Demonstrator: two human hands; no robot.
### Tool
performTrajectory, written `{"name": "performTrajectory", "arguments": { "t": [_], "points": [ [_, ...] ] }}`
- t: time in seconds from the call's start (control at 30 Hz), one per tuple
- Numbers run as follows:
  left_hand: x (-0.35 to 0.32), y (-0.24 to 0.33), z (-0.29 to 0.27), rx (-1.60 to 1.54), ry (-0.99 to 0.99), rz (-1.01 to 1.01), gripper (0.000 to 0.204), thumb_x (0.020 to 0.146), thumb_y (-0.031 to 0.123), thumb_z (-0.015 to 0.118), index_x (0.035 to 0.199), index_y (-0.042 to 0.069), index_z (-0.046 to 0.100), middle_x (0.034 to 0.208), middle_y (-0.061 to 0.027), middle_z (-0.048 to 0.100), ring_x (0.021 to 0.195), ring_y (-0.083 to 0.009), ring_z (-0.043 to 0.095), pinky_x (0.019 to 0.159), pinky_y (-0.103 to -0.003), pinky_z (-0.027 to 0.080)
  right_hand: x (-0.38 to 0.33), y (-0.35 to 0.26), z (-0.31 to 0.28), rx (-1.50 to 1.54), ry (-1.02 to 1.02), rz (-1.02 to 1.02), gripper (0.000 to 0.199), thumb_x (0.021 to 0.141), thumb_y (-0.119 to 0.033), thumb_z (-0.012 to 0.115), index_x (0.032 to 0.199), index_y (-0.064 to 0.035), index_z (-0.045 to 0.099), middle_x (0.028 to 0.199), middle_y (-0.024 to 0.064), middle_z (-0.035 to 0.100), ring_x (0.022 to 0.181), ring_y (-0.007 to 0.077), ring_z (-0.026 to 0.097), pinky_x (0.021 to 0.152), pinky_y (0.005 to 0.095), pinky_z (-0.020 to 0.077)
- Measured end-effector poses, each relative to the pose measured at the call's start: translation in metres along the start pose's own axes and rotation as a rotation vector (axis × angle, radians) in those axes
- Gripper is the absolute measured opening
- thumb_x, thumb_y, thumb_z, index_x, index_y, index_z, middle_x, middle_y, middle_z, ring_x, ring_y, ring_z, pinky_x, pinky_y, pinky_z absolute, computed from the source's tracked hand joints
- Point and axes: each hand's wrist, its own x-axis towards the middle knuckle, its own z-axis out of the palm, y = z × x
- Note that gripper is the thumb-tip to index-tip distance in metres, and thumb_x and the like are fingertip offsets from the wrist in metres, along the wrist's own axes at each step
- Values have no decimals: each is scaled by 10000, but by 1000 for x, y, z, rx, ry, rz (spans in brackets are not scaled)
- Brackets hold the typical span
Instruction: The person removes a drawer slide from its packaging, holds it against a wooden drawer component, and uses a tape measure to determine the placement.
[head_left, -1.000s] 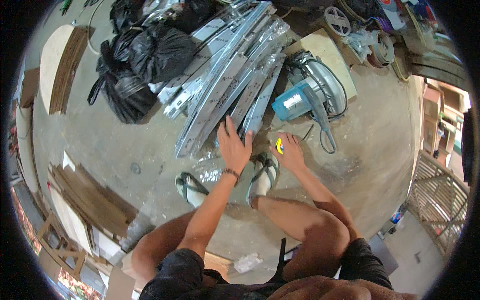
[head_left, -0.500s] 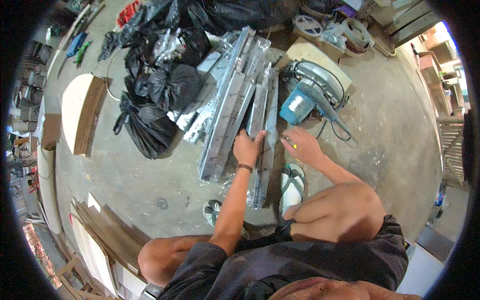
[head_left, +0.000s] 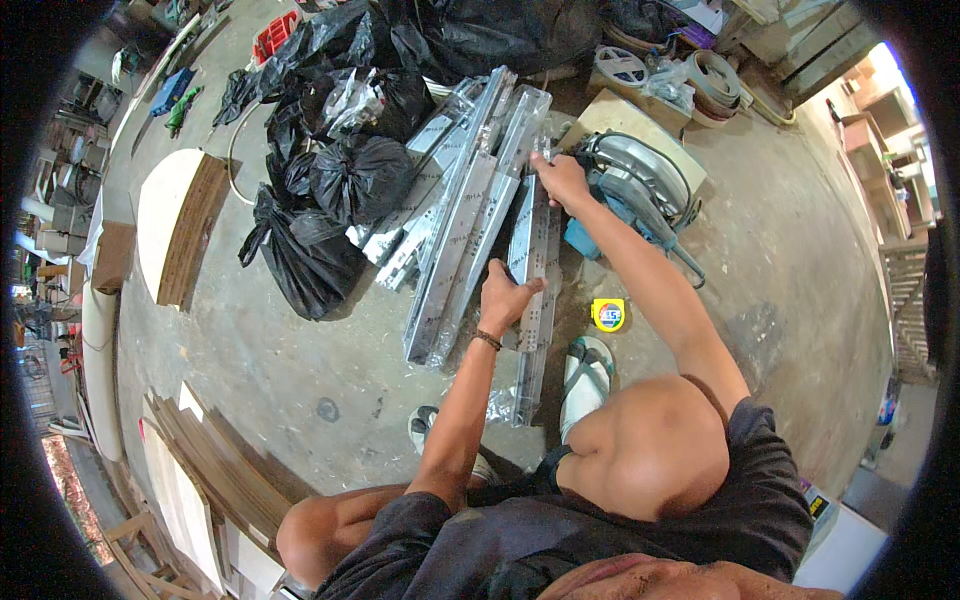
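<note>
Several metal drawer slides (head_left: 455, 250) in clear plastic wrap lie in a loose bundle on the concrete floor. My left hand (head_left: 508, 298) is closed around a slide (head_left: 537, 310) with small holes on the bundle's right side, thumb across its face. At the far end of that slide, my right hand (head_left: 562, 182) pinches it between thumb and fingers; part of the grip is hidden. A yellow tape measure (head_left: 608, 314) lies on the floor right of the slides, beyond my sandalled right foot (head_left: 587, 385).
A blue circular saw (head_left: 630, 190) with its cord sits just right of my right hand. Black plastic bags (head_left: 305, 255) crowd the left of the slides. Curved board pieces (head_left: 180, 230) lie further left, with stacked boards (head_left: 205, 470) at lower left.
My right hand has left the tape measure on the floor and reached forward to the slide's far end. My left hand stays on the slides, whose right-hand piece has shifted slightly.
</note>
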Motion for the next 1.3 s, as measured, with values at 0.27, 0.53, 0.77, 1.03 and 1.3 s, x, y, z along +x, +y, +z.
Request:
{"name": "performTrajectory", "arguments": {
  "t": [0.27,0.53,0.77,1.03,1.3],
  "points": [
    [-22,17,3,84,158,128,739,646,253,845,1178,-27,415,998,-240,619,904,-445,650,814,-486,516,3,9,-7,194,-18,-293,330,977,-283,567,828,10,598,691,85,599,575,180,611,489,317,477],
    [-34,19,-4,328,119,139,931,609,301,901,1348,-1,422,1247,-248,494,996,-457,631,846,-518,542,-3,-23,-49,561,-84,-206,188,1001,-231,509,976,-52,561,751,71,630,687,152,624,609,288,482],
    [-37,14,6,371,180,283,905,643,310,912,1330,-18,423,1194,-197,531,1099,-414,584,844,-484,533,23,-51,-53,577,-37,-384,235,1003,-210,537,806,-88,499,762,53,624,749,162,666,752,298,467],
    [-36,3,18,463,314,425,698,719,269,836,1249,-12,480,1112,-152,526,1100,-356,519,887,-476,447,6,-60,-64,762,-29,-412,178,984,-196,576,866,-67,549,714,39,586,680,154,624,769,329,503],
    [3,8,21,316,127,293,667,697,477,824,1030,-41,569,870,-219,681,820,-412,670,710,-498,531,-27,-58,-71,520,-118,-651,214,973,-177,575,803,-49,553,658,37,606,684,148,622,739,327,506]
  ]
}}
